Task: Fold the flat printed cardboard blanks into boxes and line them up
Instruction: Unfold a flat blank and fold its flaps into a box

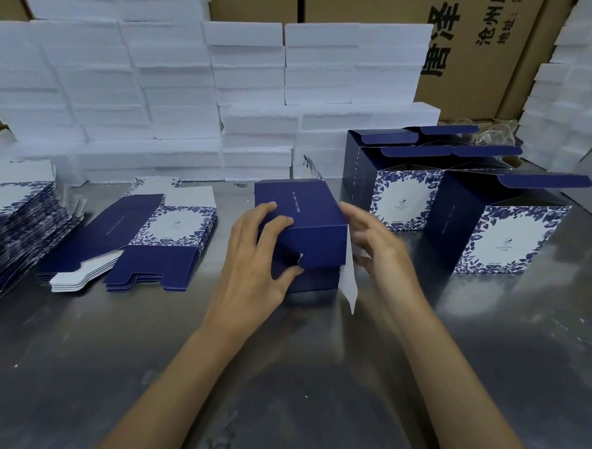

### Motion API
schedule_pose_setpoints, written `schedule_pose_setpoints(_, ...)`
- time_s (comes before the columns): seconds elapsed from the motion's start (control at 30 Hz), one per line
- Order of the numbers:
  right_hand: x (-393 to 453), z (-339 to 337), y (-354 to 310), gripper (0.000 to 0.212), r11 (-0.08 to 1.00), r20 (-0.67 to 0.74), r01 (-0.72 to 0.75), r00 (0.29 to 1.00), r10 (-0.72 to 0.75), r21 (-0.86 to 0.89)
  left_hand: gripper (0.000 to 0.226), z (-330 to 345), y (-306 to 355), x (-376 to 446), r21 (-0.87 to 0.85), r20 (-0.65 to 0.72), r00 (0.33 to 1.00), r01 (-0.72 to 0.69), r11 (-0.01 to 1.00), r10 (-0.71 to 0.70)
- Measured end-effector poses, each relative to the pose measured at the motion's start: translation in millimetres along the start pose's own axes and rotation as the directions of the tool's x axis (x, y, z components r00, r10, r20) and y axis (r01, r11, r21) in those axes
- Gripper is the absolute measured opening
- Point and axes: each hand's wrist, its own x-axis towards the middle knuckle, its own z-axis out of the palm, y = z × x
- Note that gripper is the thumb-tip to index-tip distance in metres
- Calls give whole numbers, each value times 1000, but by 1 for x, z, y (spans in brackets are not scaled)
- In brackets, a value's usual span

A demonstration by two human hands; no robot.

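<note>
Box (301, 221) mid-worktop (279, 378), half-formed, on its side. Left hand (255, 256) clamped on near corner; right hand (372, 238) open, beside white flap (350, 282). Light, thin card, probably creases easily: grip at folds.

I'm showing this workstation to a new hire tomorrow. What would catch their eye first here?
First, the navy box being folded at the centre of the steel table, left hand gripping it, right hand at its side by a loose white flap. Right of it stand finished boxes with blue floral fronts, lids open. Left lie stacks of flat blanks, with a wall of white foam blocks behind.
</note>
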Motion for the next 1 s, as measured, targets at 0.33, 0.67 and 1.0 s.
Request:
schedule_pose_setpoints(0.33, -3, -3, 13, 70, 993, 201, -112, 973, 117, -32, 62, 0, -5, -1, -20, 2, 998, -70, 997, 70)
schedule_pose_setpoints(0.67, 1, -6, 25, 75, 993, 266, -31, 962, 60, -112, 58, 3, -1, -4, -115, 39, 997, -57, 992, 62)
schedule_pose_setpoints(1.0, 3, 12, 44, 55, 972, -48, 67, 996, -80, -227, 113, 9, -10, -7, -451, 297, 891, 448, 772, -343)
